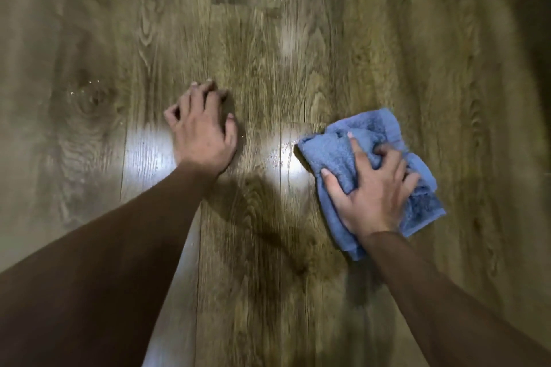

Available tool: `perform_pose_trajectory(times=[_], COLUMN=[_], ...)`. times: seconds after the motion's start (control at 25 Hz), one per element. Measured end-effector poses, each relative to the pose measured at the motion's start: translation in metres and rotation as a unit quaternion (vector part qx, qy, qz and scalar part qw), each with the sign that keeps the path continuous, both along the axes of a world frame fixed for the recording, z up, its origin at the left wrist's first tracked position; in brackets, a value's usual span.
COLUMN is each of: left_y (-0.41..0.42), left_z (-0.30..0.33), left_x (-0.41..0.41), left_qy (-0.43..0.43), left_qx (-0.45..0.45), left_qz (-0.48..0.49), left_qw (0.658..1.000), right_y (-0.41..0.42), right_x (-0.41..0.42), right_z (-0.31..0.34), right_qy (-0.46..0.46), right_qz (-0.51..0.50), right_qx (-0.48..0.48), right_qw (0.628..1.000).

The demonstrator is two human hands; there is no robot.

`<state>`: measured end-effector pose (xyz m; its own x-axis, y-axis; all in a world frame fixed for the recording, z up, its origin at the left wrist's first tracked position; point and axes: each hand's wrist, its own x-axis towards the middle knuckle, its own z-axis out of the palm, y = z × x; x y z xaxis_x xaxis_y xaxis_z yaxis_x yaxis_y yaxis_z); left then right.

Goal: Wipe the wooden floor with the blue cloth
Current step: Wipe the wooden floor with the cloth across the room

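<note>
The crumpled blue terry cloth [337, 155] lies on the brown wood-grain plank floor [268, 68], right of centre in the head view. It is bunched into soft folds rather than spread flat, with a woven border band along its far edge and a hemmed corner sticking out to the right. Its pile looks thick and looped. No label, brand mark or writing can be read on it, and the picture is somewhat blurred.

The right hand [372, 188] lies on top of the cloth, palm down. Its grip is on the cloth: the thumb stretches out across the near-left part, the forefinger points toward the far side, and the other fingers curl into a raised fold, bunching the fabric. The cloth shows on every side of the hand, and its near-left corner reaches down beside the wrist.

The left hand [202, 131] is well apart from the cloth, to the left, set on the bare floor. It holds nothing; its grip is loose, with the fingers bent and the fingertips touching the boards, the thumb out to the side.

Between the two hands a bright patch of reflected light [286, 158] sits on the planks, touching the cloth's left edge, and a second glare shows just left of the left wrist. Small pale specks [89, 83] dot the floor farther left, near a dark knot in the grain.
</note>
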<state>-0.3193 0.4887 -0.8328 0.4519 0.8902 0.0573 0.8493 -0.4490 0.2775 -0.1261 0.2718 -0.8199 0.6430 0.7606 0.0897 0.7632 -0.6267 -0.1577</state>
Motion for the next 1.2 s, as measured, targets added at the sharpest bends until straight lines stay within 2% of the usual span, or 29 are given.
perform_pose_trajectory(times=[0.24,0.48,0.6,0.8,1.04,1.2], left_y=[0.002,0.003,0.002,0.003,0.005,0.003], left_z=[-0.005,-0.009,-0.007,-0.003,-0.001,0.003], left_x=[0.001,-0.001,0.002,0.003,0.003,0.002], left_qy=[-0.011,-0.005,-0.008,-0.002,-0.010,-0.013], left_qx=[0.006,0.023,0.025,0.019,-0.004,-0.021], left_qz=[0.016,0.006,0.001,0.014,0.009,0.002], left_qw=[1.000,1.000,1.000,1.000,1.000,1.000], right_y=[0.015,0.161,0.194,0.128,-0.002,0.012], right_x=[0.002,0.046,0.055,0.012,-0.074,-0.075], right_z=[-0.004,0.004,0.004,0.002,0.004,0.010], right_qy=[-0.015,-0.015,-0.025,-0.010,0.025,0.046], right_qz=[0.020,0.053,0.048,0.093,0.128,0.106], right_qx=[0.027,-0.022,-0.022,0.017,-0.037,-0.017], right_qw=[0.999,0.998,0.998,0.995,0.991,0.993])
